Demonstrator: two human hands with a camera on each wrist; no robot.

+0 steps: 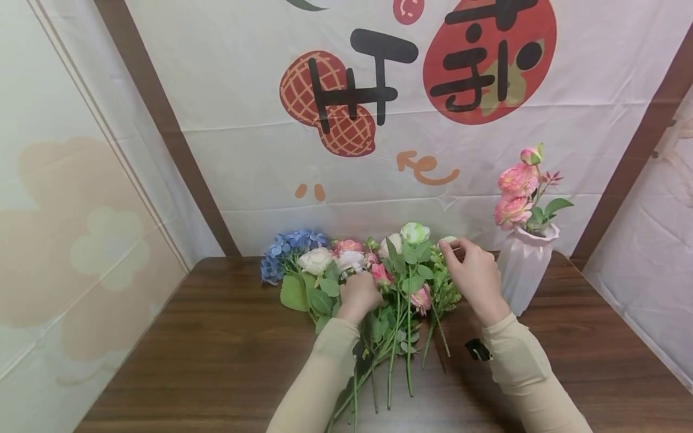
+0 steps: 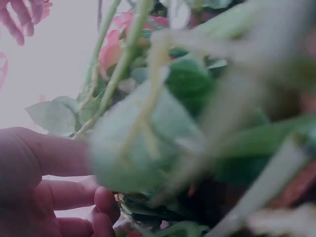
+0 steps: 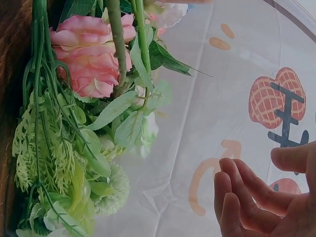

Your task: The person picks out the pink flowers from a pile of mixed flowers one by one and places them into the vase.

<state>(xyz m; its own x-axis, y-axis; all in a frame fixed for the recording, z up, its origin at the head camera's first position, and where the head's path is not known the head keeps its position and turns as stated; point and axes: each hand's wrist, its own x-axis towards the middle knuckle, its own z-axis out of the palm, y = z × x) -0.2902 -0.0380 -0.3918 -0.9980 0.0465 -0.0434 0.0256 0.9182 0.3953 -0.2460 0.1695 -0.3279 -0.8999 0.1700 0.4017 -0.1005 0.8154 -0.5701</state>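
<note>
My left hand [image 1: 361,296] is in among the flower stems and leaves in the middle of the pile. In the left wrist view a blurred leaf [image 2: 143,138] covers part of that left hand [image 2: 44,177]; some fingers are bent, and I cannot tell whether they hold a stem. My right hand [image 1: 476,279] is raised over the right end of the pile, fingers loosely curved. Nothing lies between the fingers of the right hand [image 3: 271,192] in the right wrist view. Nearby are a pink flower [image 3: 86,54], a white-green flower [image 1: 415,233] and feathery greenery [image 3: 39,153].
A white vase [image 1: 524,270] holding pink flowers [image 1: 517,180] stands at the back right of the wooden table [image 1: 216,349]. Blue hydrangea [image 1: 292,249] lies at the pile's left end. Long stems [image 1: 409,361] point toward the front edge. A printed cloth [image 1: 243,162] hangs behind.
</note>
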